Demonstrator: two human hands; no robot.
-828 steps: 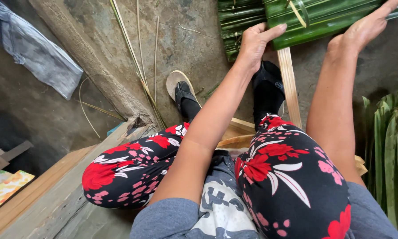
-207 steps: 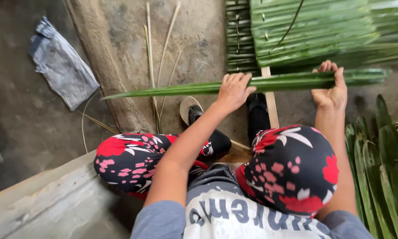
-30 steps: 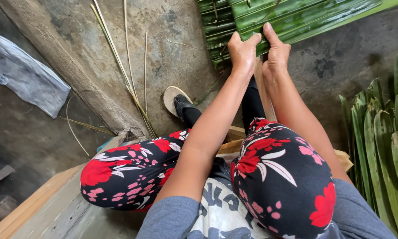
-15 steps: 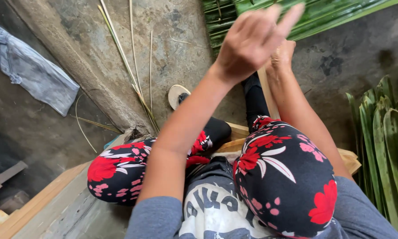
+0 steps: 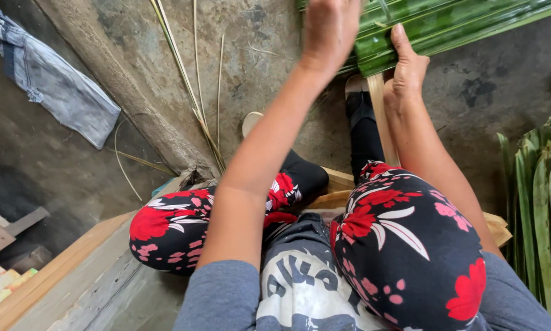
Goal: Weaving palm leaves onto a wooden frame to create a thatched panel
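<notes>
glossy green ribbed leaves [image 5: 447,27] under right hand [image 5: 407,67]

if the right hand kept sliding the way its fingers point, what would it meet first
The right hand points up the picture and already touches the folded green palm leaves, so it would likely just press further onto them.

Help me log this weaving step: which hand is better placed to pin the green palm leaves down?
Right hand: it lies flat on the green palm leaves. The left hand is raised above them.
</notes>
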